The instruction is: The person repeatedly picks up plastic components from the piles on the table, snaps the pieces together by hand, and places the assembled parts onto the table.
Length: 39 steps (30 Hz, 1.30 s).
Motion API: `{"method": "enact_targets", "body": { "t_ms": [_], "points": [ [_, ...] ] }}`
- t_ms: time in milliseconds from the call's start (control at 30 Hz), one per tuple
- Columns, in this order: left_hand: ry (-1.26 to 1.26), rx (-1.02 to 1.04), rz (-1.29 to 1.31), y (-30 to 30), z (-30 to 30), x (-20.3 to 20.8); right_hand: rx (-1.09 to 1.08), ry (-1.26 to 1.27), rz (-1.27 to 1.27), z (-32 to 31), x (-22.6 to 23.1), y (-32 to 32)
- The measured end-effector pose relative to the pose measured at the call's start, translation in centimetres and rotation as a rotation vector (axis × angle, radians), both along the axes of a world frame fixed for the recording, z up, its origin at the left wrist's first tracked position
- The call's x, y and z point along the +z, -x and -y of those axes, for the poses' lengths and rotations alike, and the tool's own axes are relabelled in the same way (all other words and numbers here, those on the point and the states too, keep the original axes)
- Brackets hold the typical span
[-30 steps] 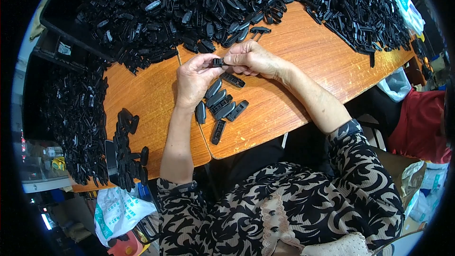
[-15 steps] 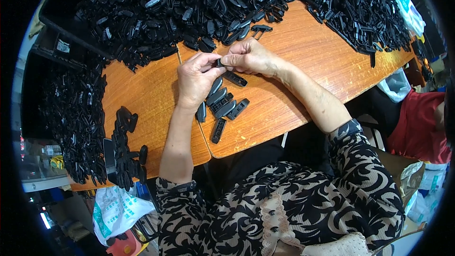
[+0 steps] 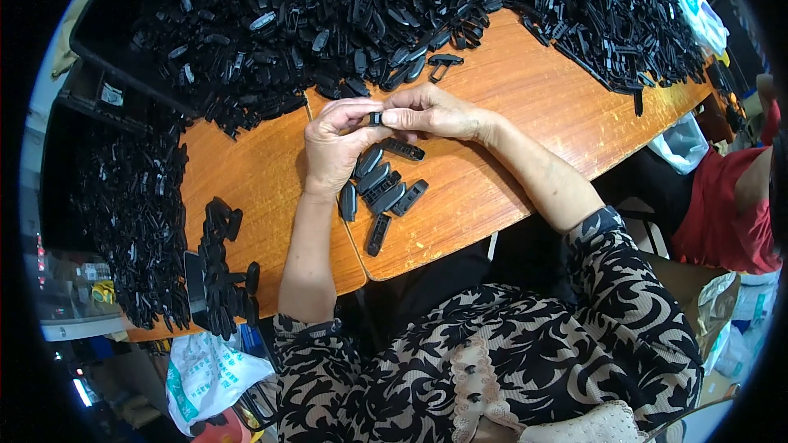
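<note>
Between my two hands is a small black plastic part (image 3: 376, 118), mostly covered by fingers. My left hand (image 3: 335, 139) pinches it from the left, thumb below and fingers above. From the right, my right hand (image 3: 427, 112) grips the same part with thumb and forefinger. Just below the hands lie several loose black oblong plastic pieces (image 3: 377, 184). Some show a smooth grey-black top, others a hollow ribbed underside. One hollow piece (image 3: 404, 149) rests partly under my right hand.
A large heap of black plastic parts (image 3: 328, 16) covers the table's far side, with another heap of thin parts (image 3: 616, 25) at far right. More piles (image 3: 131, 213) line the left. The wooden table (image 3: 460, 197) has a seam. A person in red (image 3: 722, 205) sits at right.
My hands stay together on the small part, which has turned slightly so more of it shows. The whole view has shifted a little.
</note>
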<state>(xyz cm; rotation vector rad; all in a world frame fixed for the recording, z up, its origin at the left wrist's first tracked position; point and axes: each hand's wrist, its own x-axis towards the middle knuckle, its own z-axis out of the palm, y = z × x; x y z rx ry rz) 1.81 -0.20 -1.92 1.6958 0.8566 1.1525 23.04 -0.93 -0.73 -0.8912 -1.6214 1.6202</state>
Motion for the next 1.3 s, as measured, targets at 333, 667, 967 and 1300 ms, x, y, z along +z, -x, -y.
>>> {"method": "enact_targets", "body": {
  "t_ms": [333, 667, 967, 1300],
  "points": [
    [-0.320, 0.310, -0.303, 3.4, -2.7, 0.0, -0.286, -0.377, 0.480, 0.3, 0.1, 1.1],
    [-0.529, 0.402, -0.797, 3.4, -2.2, 0.1, -0.494, -0.842, 1.014, -1.6, 0.9, -3.5],
    [-0.427, 0.355, -0.576, 3.1, -2.5, -0.2, -0.323, -0.806, 0.855, -0.5, 0.3, -1.3],
    [-0.279, 0.687, -0.682, 2.0, -0.9, 2.0, -0.450, -0.720, 0.531, -0.6, 0.5, -1.3]
  ]
}}
